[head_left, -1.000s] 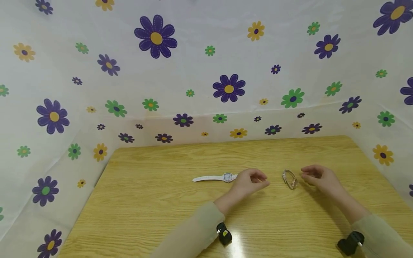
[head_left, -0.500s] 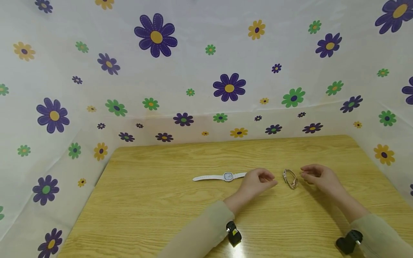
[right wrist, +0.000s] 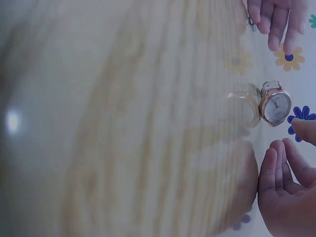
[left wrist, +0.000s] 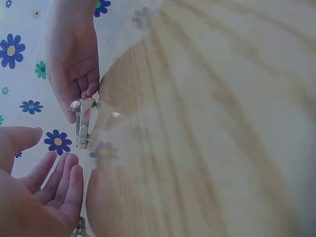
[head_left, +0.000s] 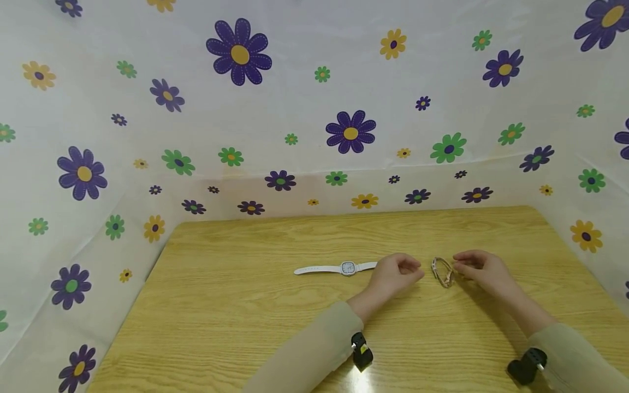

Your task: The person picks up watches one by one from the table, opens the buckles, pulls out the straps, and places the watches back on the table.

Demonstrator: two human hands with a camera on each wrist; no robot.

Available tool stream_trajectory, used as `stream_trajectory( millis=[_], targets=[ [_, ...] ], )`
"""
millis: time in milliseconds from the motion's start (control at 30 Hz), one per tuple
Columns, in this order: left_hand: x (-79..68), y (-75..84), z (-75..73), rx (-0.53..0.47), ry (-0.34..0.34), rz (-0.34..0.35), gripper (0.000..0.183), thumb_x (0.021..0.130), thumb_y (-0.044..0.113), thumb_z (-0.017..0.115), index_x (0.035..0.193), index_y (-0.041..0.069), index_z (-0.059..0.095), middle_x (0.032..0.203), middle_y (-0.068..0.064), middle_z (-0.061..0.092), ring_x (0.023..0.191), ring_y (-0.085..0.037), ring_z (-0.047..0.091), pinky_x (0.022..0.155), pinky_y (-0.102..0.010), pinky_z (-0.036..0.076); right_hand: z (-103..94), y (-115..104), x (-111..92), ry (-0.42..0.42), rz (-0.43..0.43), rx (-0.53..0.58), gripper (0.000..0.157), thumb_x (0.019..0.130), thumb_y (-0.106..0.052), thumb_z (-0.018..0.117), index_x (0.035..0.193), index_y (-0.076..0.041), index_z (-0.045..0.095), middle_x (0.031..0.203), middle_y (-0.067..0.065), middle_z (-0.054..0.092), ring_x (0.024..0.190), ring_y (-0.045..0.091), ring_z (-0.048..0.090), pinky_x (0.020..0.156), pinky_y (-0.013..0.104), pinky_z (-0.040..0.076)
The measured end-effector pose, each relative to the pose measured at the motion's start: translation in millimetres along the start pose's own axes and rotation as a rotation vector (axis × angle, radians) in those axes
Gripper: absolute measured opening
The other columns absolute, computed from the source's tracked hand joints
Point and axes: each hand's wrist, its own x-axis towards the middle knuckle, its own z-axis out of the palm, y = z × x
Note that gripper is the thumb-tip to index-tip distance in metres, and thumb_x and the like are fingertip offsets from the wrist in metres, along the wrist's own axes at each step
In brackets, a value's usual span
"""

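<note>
A watch with a rose-gold case and a pale strap closed into a loop stands on its edge on the table. My right hand is just right of it, thumb and fingers apart at the case; whether a fingertip touches is unclear in the head view. In the right wrist view the thumb lies beside the dial. My left hand is to the left of the loop, fingers relaxed and holding nothing. Behind it lies a white watch with its strap laid out straight, the right end hidden by the hand.
Both watches are on a wood-grain table with a glossy surface that reflects light near the front. A white flower-print curtain encloses the back and both sides. Black wrist cameras sit at the sleeves.
My left hand has moved right, toward the looped watch, uncovering more of the white watch's strap. My right hand has shifted slightly left, closer to the looped watch.
</note>
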Motion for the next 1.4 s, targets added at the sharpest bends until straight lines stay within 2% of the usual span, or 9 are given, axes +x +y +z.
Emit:
stream_trajectory(
  millis=[467, 700, 967, 1133, 1400],
  targets=[
    [8.9, 7.3, 12.6, 0.042, 0.029, -0.047, 0.019, 0.097, 0.020, 0.080, 0.112, 0.009, 0.079, 0.103, -0.002, 0.080, 0.087, -0.006, 0.073, 0.078, -0.016, 0.057, 3.5, 2, 5, -0.007, -0.010, 0.000, 0.038, 0.106, -0.014, 0.067, 0.131, 0.015, 0.063, 0.122, 0.031, 0.072, 0.080, -0.013, 0.058, 0.070, 0.018, 0.057],
    [9.2, 9.1, 13.1, 0.089, 0.006, -0.083, 0.023, 0.098, 0.022, 0.079, 0.118, 0.010, 0.079, 0.102, 0.000, 0.080, 0.087, -0.005, 0.070, 0.079, -0.018, 0.056, 3.8, -1, 6, -0.022, -0.014, -0.017, 0.037, 0.105, -0.013, 0.067, 0.129, 0.015, 0.065, 0.117, 0.029, 0.074, 0.079, -0.009, 0.059, 0.066, 0.020, 0.055],
    [10.7, 10.3, 14.8, 0.151, -0.037, -0.061, 0.026, 0.098, 0.022, 0.077, 0.121, 0.009, 0.080, 0.106, -0.001, 0.081, 0.093, -0.008, 0.073, 0.081, -0.016, 0.056, 6.0, -5, 7, -0.032, -0.013, -0.052, 0.034, 0.105, -0.014, 0.068, 0.127, 0.013, 0.067, 0.114, 0.027, 0.075, 0.079, -0.007, 0.059, 0.064, 0.021, 0.052],
    [10.8, 11.7, 17.0, 0.201, -0.058, -0.056, 0.027, 0.098, 0.025, 0.077, 0.121, 0.011, 0.080, 0.106, 0.002, 0.082, 0.093, -0.004, 0.072, 0.080, -0.014, 0.055, 7.5, -6, 8, -0.017, -0.026, -0.088, 0.032, 0.104, -0.013, 0.070, 0.123, 0.012, 0.070, 0.109, 0.025, 0.076, 0.081, 0.000, 0.061, 0.063, 0.020, 0.051],
    [9.2, 14.2, 17.7, 0.277, -0.071, -0.043, 0.026, 0.100, 0.030, 0.075, 0.121, 0.014, 0.081, 0.108, 0.005, 0.082, 0.096, -0.003, 0.073, 0.083, -0.015, 0.055, 10.2, -9, 9, -0.029, -0.016, -0.077, 0.031, 0.103, -0.013, 0.069, 0.121, 0.013, 0.070, 0.101, 0.022, 0.076, 0.076, 0.009, 0.063, 0.060, 0.024, 0.055]
  ],
)
